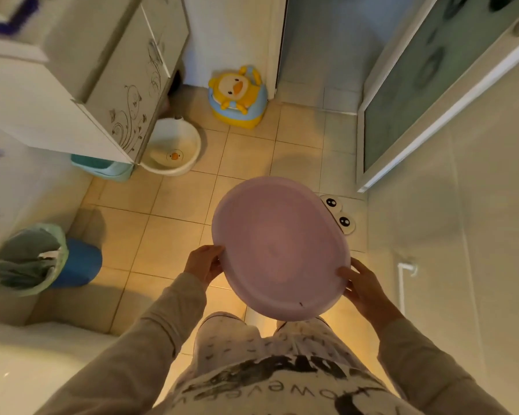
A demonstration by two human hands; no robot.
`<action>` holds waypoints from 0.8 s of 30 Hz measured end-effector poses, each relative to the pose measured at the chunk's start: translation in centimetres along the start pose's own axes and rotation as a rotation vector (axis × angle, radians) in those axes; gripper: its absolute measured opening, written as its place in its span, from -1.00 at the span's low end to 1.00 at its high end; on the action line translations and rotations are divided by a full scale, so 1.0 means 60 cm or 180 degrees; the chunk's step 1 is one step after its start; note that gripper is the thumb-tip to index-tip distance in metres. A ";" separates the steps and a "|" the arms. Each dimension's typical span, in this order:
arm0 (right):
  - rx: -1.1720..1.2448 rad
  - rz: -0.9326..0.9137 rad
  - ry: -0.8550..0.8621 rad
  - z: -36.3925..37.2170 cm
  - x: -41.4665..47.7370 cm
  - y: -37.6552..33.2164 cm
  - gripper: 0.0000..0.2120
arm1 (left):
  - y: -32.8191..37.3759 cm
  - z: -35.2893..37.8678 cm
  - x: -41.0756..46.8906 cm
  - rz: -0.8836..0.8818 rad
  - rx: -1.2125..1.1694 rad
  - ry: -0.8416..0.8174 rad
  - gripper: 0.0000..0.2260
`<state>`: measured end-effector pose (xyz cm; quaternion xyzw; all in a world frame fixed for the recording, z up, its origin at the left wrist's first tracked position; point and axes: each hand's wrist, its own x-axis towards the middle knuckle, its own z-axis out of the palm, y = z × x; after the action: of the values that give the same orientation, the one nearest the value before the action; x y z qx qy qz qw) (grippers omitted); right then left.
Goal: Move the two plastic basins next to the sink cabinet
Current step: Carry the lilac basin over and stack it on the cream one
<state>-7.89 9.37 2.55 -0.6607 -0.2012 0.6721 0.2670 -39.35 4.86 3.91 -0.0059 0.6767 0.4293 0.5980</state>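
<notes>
Head view. Pink basin (280, 250): held above the floor, left hand (205, 263) and right hand (360, 284) closed on opposite rim edges. White basin (174, 146): on the floor at the cabinet (126, 94) corner; judged placed. One basin remained to set down.

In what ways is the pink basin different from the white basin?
The pink basin is held in the air by the left hand and right hand; the white basin sits on the floor beside the sink cabinet. The pink basin is plain; the white basin has an orange mark inside. Both are round.
</notes>
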 end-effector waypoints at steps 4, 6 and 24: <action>-0.0450 0.0047 -0.0258 0.022 0.088 -0.112 -0.52 | 0.038 0.049 0.043 -0.0192 -0.0540 0.0433 -0.92; -0.0643 0.0009 -0.0456 0.036 0.132 -0.173 -0.54 | 0.058 0.075 0.057 -0.0228 -0.0812 0.0602 -0.93; -0.1678 -0.0113 -0.1210 0.243 0.408 -0.501 -0.71 | 0.279 0.178 0.246 -0.0293 -0.1792 0.1010 -0.92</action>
<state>-19.21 49.18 2.82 -0.5662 -0.4260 0.7034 0.0560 -43.70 29.17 2.39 -0.2684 0.6153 0.5659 0.4787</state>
